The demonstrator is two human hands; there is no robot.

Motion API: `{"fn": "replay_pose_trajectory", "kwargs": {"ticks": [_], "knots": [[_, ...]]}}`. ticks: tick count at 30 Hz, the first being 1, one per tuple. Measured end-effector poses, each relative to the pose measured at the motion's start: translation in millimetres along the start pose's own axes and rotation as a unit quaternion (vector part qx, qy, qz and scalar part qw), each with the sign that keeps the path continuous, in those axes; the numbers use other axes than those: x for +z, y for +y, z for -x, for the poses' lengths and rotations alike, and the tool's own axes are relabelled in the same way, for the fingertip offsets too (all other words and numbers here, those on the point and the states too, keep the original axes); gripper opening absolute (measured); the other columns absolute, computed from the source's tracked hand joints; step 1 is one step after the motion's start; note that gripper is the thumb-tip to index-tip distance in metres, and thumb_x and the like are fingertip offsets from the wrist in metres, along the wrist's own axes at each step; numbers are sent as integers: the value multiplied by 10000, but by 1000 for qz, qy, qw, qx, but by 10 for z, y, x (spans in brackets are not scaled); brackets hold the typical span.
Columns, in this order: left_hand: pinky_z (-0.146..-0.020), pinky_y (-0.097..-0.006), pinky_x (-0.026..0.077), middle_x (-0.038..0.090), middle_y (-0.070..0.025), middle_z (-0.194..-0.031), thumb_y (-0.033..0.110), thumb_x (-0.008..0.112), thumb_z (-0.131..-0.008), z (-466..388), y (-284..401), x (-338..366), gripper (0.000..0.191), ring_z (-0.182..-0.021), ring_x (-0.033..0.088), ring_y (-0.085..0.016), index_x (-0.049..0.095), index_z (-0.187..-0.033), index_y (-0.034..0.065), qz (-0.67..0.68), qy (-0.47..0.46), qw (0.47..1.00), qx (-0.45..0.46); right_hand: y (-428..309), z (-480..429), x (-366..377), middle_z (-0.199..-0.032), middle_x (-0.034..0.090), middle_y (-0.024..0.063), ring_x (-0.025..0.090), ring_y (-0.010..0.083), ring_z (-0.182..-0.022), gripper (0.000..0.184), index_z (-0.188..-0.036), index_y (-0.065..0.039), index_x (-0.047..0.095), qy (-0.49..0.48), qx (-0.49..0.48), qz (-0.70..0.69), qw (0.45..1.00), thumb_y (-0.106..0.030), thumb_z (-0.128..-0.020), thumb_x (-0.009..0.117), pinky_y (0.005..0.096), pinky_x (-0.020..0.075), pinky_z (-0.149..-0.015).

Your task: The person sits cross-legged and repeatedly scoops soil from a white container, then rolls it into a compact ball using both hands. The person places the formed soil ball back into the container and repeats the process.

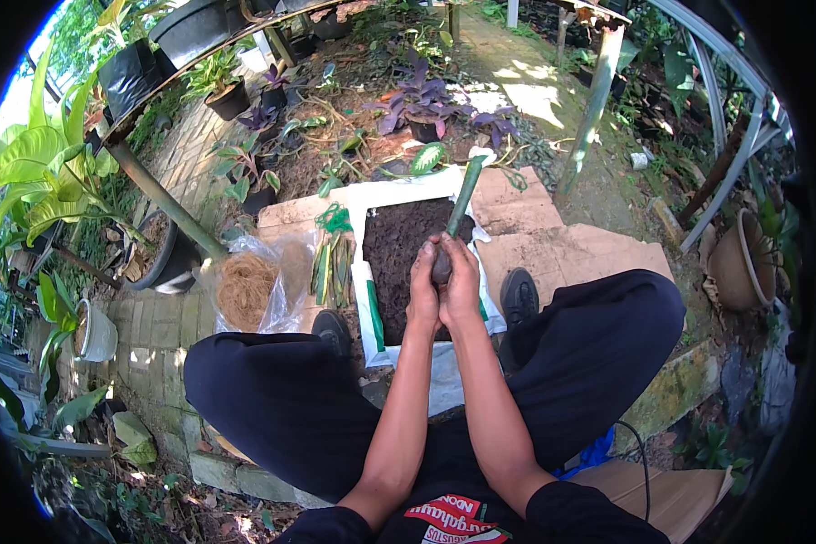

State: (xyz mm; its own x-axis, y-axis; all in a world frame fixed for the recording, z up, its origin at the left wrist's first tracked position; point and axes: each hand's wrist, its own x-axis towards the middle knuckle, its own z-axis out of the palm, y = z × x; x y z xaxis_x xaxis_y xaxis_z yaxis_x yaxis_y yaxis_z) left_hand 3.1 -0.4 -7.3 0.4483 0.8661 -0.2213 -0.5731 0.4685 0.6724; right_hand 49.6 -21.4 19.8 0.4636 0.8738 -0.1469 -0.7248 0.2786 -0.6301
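Observation:
My left hand (pixel 422 282) and my right hand (pixel 461 280) are cupped together around a dark ball of soil (pixel 441 266). A thick green stem cutting (pixel 465 196) rises from the ball, tilted slightly to the right, its upper end without leaves. Both hands are above a white plastic-lined tray (pixel 372 313) of dark, loose soil (pixel 398 238). Soil smudges show on my fingers. Left of the tray lie several green and yellow leaf strips (pixel 333 272) and a tangle of green string (pixel 333 217). The underside of the ball is hidden by my palms.
Brown coconut fibre (pixel 246 284) fills a clear plastic bag (pixel 292 299) on the left. Flattened cardboard (pixel 517 204) lies under the tray. Bamboo posts (pixel 170 197) stand on both sides. Potted plants surround the spot, including a black pot (pixel 177 262) and a clay-coloured pot (pixel 741 262).

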Motion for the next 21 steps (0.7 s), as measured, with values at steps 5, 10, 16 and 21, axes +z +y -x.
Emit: {"fn": "replay_pose_trajectory", "kwargs": {"ticks": [5, 10, 16, 21], "knots": [[-850, -260, 426, 573, -57, -1049, 316, 484, -929, -1, 26, 21, 339, -938, 538, -125, 574, -1120, 50, -222, -14, 957, 186, 40, -4, -21, -838, 588, 34, 537, 91, -789, 165, -910, -13, 605, 21, -47, 60, 997, -157, -907, 524, 210, 427, -726], [-824, -269, 443, 580, -46, -996, 341, 459, -936, -48, 9, -18, 317, -920, 550, -127, 569, -1061, 71, 22, -12, 998, 57, 5, 24, 54, -834, 594, 45, 541, 99, -781, 168, -920, -4, 603, 39, -15, 88, 995, -150, -906, 521, 216, 432, -731], [-838, -289, 454, 578, -45, -1024, 378, 436, -939, 46, 43, -44, 310, -942, 562, -142, 549, -1048, 110, 65, -49, 996, 21, -52, 75, 83, -828, 595, 42, 539, 99, -755, 172, -924, -5, 603, -31, 10, 8, 999, -153, -908, 517, 217, 433, -710], [-855, -275, 425, 549, -44, -1052, 342, 479, -924, 47, 7, 14, 331, -963, 525, -127, 542, -1094, 66, -39, -27, 992, 114, -4, 14, 18, -818, 600, 39, 556, 111, -707, 177, -918, -5, 601, -32, -40, 63, 997, -156, -909, 510, 229, 453, -671]]}}
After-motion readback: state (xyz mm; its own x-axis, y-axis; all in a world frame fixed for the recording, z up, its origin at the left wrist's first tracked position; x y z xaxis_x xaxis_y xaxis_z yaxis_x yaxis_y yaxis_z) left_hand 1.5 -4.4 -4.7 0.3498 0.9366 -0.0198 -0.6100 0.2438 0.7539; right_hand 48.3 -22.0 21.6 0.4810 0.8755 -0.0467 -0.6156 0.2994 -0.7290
